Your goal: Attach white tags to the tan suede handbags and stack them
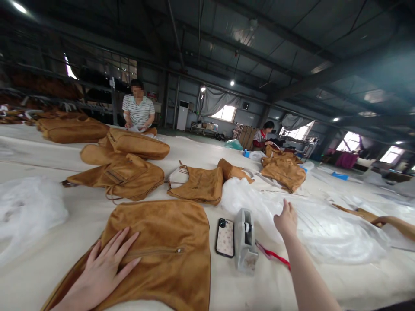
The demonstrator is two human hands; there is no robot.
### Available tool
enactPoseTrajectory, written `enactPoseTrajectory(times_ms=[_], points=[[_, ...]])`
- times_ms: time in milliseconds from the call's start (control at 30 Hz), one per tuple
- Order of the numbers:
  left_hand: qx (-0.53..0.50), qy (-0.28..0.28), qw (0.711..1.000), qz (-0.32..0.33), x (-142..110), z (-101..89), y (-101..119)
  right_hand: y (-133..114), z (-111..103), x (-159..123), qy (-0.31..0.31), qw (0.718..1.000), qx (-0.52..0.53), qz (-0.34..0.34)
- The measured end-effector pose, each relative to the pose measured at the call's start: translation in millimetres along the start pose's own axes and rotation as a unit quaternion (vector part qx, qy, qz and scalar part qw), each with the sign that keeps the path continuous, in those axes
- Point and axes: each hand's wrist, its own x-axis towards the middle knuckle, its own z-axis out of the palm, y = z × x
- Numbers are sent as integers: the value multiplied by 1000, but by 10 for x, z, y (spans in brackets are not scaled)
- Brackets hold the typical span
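A brown suede handbag lies flat in front of me, its zipper running across the middle. My left hand rests on it with fingers spread, left of the zipper pull. My right hand is stretched forward over the clear plastic bags, at their left part. Its fingers look extended with nothing visible in them; whether they touch the plastic I cannot tell. Between the handbag and my right arm are a phone in a patterned case and a grey tape dispenser.
More brown bags are spread across the long white table. Crumpled plastic lies at the left. Red-handled scissors or a similar tool sits beside the dispenser. Two co-workers, one in a striped shirt, are across the table.
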Motion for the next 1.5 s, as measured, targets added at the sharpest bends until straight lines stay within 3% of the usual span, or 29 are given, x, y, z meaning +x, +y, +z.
enactPoseTrajectory(times_ms=[100,200,400,600,733,833,967,1067,1133,1233,1333,1400,1500], points=[[-1,-16,1000,-10,-16,-60,36,115,96,23,-88,996,-26,14],[-2,-32,999,-15,-31,-141,89,153,178,-53,-123,991,-49,26],[9,-24,1000,-8,-49,-185,114,193,307,-22,-86,993,-64,51],[9,-28,999,-11,-35,-227,125,241,378,144,-132,988,-43,61],[-2,-26,1000,-12,-47,-242,124,164,284,155,-128,990,-27,54],[-3,-27,1000,-14,-32,-235,118,-51,93,-14,-53,997,-10,48],[-9,-24,1000,-17,0,-341,224,-696,-278,-780,25,998,53,9],[-62,38,996,-49,-140,-531,458,-1290,-584,-1642,51,977,180,-105],[-167,82,980,-64,-384,-688,682,-1626,-720,-2179,-22,950,262,-169],[-347,45,933,-81,-914,-937,1039,-2018,-723,-2823,-147,900,336,-237],[-445,10,887,-126,-1393,-1121,1279,-2322,-598,-3349,-243,852,346,-310],[-497,-1,848,-186,-1584,-1165,1324,-2479,-562,-3661,-317,805,362,-349],[-556,27,771,-310,-1727,-1123,1217,-2638,-635,-3982,-426,723,395,-373]])
